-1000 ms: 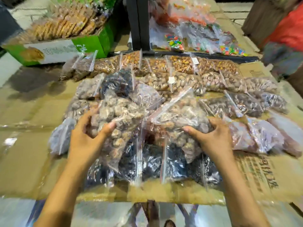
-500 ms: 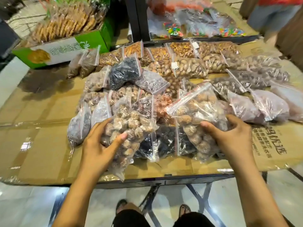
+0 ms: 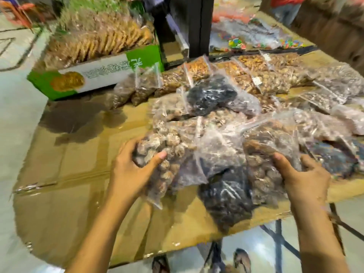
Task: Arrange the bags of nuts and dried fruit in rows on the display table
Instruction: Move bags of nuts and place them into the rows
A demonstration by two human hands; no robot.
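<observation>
Two bags are in my grip at the near side of the cardboard-covered table (image 3: 65, 186). My left hand (image 3: 132, 170) is curled round a bag of pale round nuts (image 3: 167, 142), thumb pressed on top; my right hand (image 3: 304, 174) clutches a bag of darker brown nuts (image 3: 264, 152). Between them, nearer the edge, lies a bag of black dried fruit (image 3: 226, 196). Farther off I see another black bag (image 3: 210, 95), then a far row of nut bags (image 3: 246, 75), with a green box (image 3: 141, 58) at far left.
</observation>
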